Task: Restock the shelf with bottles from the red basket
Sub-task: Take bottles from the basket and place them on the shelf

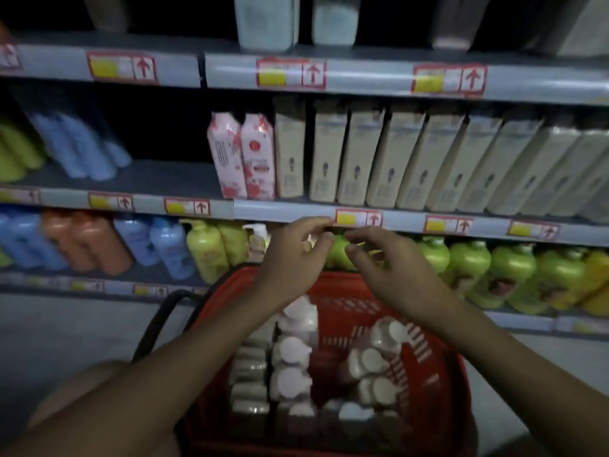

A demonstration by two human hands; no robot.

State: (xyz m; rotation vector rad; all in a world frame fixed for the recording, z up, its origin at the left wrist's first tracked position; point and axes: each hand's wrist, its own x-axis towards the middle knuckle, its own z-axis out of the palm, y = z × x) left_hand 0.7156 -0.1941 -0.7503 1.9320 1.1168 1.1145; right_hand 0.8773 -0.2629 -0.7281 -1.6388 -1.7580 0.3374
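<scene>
A red basket [438, 384] stands on the floor in front of me, packed with several pale-capped bottles [291, 354]. Above its far rim my left hand [293, 255] and my right hand [392, 268] hover side by side, just below the grey edge of the middle shelf [280, 211]. Both hands have curled, parted fingers and nothing in them. Behind them on the lower shelf stand green bottles [468, 262]; the one directly behind my fingers is partly hidden.
The middle shelf carries beige bottles [389, 156] and two pink ones [244, 156], with a bare gap to their left [164, 176]. Blue, orange and yellow bottles [204, 252] line the lower shelf. The basket's black handle [158, 321] hangs at its left.
</scene>
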